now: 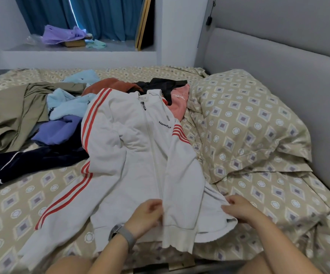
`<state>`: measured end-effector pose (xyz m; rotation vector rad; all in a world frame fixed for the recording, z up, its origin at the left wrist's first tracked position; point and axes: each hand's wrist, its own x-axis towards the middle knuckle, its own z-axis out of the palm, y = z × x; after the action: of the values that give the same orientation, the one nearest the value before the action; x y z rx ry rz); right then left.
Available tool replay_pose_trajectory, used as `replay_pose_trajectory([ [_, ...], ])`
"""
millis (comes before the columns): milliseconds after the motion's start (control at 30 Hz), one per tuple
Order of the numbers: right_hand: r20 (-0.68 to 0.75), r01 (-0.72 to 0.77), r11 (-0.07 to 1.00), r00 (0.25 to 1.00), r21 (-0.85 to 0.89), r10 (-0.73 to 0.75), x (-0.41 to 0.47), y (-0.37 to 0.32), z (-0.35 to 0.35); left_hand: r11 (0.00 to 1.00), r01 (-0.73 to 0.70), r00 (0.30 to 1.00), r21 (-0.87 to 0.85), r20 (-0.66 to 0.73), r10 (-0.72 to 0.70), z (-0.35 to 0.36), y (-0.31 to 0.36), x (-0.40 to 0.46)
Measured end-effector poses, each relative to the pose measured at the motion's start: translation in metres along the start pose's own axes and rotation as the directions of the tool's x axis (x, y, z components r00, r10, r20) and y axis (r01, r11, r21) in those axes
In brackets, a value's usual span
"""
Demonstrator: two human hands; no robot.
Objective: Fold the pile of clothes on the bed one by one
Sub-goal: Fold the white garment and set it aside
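Observation:
A white zip jacket (132,155) with red sleeve stripes lies front-up on the patterned bed (31,204), its hem toward me. My left hand (146,216), with a grey watch on the wrist, pinches the front edge of the jacket near the hem at the zip line. My right hand (239,208) grips the jacket's right side panel, which is partly turned out. Behind the jacket sits the pile of clothes (65,115): light blue, purple, khaki, rust, black and pink pieces, with a dark navy garment (27,163) stretched out to the left.
A pillow (249,131) in the same pattern lies to the right against the grey padded headboard (298,76). A window ledge (77,48) beyond the bed holds a purple bag and small items before blue curtains. My knees show at the bottom edge.

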<state>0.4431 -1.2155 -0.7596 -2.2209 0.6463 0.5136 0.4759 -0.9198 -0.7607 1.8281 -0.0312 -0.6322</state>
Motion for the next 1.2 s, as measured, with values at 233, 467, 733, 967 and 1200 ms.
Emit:
replay_pose_trajectory([
  [233,-0.062,0.033,0.985,0.997,-0.168,-0.044,-0.003,-0.014,0.021,0.437,0.538,0.839,0.721,-0.505,-0.202,-0.085,-0.047,-0.014],
  [467,-0.157,0.049,0.981,0.984,-0.189,-0.080,-0.008,-0.014,0.027,0.902,0.356,0.862,0.246,-0.459,-0.215,-0.095,-0.062,-0.029],
  [733,-0.005,-0.200,0.947,0.979,-0.253,0.205,-0.020,-0.003,0.018,0.740,0.385,0.909,0.551,-0.088,-0.407,-0.129,-0.069,-0.067],
  [967,0.074,-0.138,0.933,0.982,-0.333,0.171,-0.033,-0.013,0.019,0.706,0.358,0.921,0.611,-0.106,-0.376,-0.129,-0.084,-0.067],
  [1200,-0.272,0.250,0.961,0.923,-0.116,-0.273,-0.002,-0.045,0.042,0.836,0.448,0.561,0.318,-0.828,0.014,-0.181,-0.071,-0.071],
])
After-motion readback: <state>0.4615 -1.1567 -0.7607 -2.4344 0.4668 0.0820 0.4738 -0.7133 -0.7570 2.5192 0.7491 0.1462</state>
